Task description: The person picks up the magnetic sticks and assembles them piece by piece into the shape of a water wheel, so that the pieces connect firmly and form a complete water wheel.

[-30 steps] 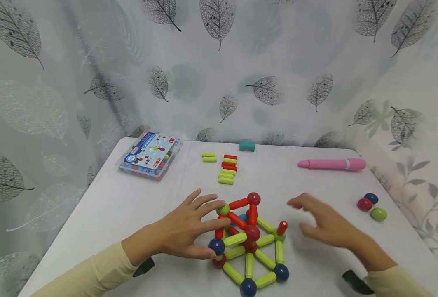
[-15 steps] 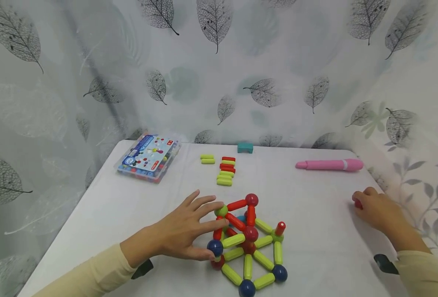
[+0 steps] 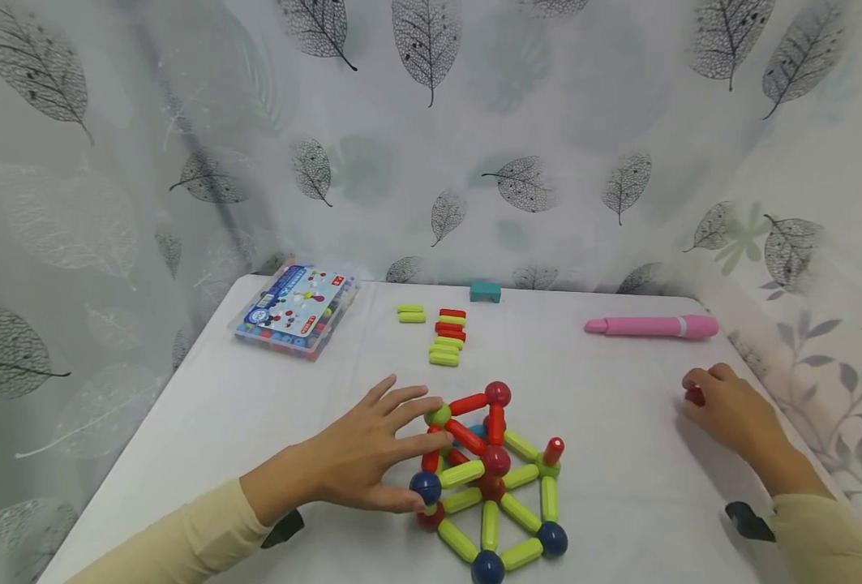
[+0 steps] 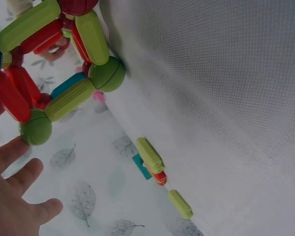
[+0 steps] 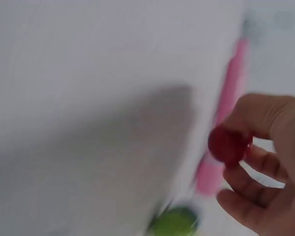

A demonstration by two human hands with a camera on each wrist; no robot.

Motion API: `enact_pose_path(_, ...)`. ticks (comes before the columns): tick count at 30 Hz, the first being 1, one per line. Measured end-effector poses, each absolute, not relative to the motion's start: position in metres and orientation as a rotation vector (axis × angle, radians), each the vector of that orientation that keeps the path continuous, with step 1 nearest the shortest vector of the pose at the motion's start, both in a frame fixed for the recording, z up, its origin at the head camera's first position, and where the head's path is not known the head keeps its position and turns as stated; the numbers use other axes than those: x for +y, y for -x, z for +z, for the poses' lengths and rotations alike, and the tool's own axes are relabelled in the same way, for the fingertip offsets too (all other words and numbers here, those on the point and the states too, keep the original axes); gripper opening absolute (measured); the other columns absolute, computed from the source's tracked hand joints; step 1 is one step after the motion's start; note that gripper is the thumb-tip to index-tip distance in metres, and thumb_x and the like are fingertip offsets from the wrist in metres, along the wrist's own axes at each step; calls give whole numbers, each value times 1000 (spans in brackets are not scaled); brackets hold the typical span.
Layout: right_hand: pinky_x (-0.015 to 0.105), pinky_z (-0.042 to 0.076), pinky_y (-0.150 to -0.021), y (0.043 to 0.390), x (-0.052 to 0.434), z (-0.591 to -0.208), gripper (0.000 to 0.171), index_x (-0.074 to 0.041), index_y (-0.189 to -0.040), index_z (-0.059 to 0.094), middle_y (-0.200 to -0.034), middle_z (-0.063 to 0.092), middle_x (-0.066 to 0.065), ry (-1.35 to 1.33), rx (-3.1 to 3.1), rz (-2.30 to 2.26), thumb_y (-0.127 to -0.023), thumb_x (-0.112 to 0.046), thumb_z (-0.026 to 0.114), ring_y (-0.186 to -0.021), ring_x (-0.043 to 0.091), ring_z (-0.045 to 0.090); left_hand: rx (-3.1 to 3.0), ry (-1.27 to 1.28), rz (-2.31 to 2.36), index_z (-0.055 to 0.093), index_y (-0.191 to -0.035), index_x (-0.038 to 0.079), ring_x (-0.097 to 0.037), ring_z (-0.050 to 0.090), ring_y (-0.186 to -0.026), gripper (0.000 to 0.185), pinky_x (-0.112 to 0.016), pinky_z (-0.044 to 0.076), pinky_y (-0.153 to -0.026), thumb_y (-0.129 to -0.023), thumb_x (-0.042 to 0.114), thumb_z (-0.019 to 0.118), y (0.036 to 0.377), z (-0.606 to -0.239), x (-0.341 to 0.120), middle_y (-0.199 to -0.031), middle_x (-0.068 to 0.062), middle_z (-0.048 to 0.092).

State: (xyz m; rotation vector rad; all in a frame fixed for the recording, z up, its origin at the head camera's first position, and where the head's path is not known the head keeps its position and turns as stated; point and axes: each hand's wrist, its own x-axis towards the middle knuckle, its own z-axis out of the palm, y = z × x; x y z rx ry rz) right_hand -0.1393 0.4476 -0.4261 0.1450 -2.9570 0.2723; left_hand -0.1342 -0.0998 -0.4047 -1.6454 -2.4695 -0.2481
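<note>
A model of magnetic rods and balls (image 3: 491,487) stands on the white table, lime rods making its flat base and red rods rising at its left. My left hand (image 3: 372,454) reaches against that raised side with its fingers spread. Its thumb is at a dark blue ball (image 3: 426,487); a fingertip touches a green ball (image 4: 36,128) in the left wrist view. Away to the right, my right hand (image 3: 737,410) pinches a red ball (image 5: 227,146) between thumb and fingers above the table. One red rod (image 3: 554,451) sticks up from the base's right corner.
Loose lime and red rods (image 3: 445,341) lie behind the model, near a teal block (image 3: 485,292). A clear box of parts (image 3: 295,308) sits back left. A pink tapered stick (image 3: 649,326) lies back right. The right wrist view shows a blurred green ball (image 5: 176,223).
My right hand went right to the loose balls and picked up the red one. It has since shifted slightly back to the left with it. My left hand stayed at the model.
</note>
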Motion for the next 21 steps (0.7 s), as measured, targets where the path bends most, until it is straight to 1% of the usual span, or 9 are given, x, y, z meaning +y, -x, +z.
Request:
enact_pose_path(3,23,53,-67,132,395,-407,19,-7,-102,67,-95,62,8,-415,-2800,701,-86,-3,75,-79,16,62,-2458,1637,-259,44,-152,39,-27,27,-151,69,-68,24,-117,-93,74,46,134,-405,-102,-162,-2,34)
enact_pose_path(5,16,54,-76,127,359,-393,26,-11,-106,66,-101,64,3,-633,-2719,945,-86,1,76,-85,11,64,-2447,1627,-277,46,-151,39,-26,28,-151,68,-67,25,-118,-93,74,47,134,-406,-103,-162,-2,35)
enact_pose_path(7,16,55,-82,122,329,-384,32,-16,-109,64,-104,63,-3,-844,-2667,1072,-86,2,76,-91,8,65,-2440,1623,-288,45,-151,39,-25,27,-151,68,-66,24,-118,-93,75,47,135,-407,-103,-162,-1,35)
enact_pose_path(9,19,57,-83,117,308,-380,36,-21,-110,63,-106,62,-6,-995,-2645,1105,-86,1,78,-93,8,64,-2436,1626,-291,45,-151,39,-25,26,-151,68,-66,24,-118,-93,75,46,135,-408,-103,-162,-1,35)
enact_pose_path(11,21,58,-83,111,295,-380,38,-24,-110,63,-107,60,-9,-1049,-2666,1095,-85,0,79,-94,8,63,-2435,1635,-289,44,-152,39,-27,27,-151,69,-66,23,-119,-93,75,45,136,-408,-102,-162,-2,34)
enact_pose_path(13,21,58,-82,107,288,-383,37,-26,-108,64,-107,59,-10,-1035,-2707,1088,-84,-2,80,-94,7,63,-2438,1641,-279,44,-152,39,-27,26,-152,69,-66,23,-119,-94,75,44,136,-408,-100,-162,-1,34)
enact_pose_path(17,22,58,-81,103,284,-387,37,-27,-105,63,-107,58,-11,-984,-2773,1082,-83,-3,81,-93,6,63,-2447,1643,-270,45,-152,39,-27,24,-153,69,-66,21,-119,-93,75,46,136,-408,-99,-163,-1,33)
enact_pose_path(21,23,59,-80,105,286,-388,34,-28,-106,62,-107,57,-12,-1037,-2798,1055,-86,-9,81,-92,6,63,-2460,1647,-275,44,-152,39,-26,25,-153,69,-66,22,-119,-93,75,47,135,-408,-99,-163,-1,33)
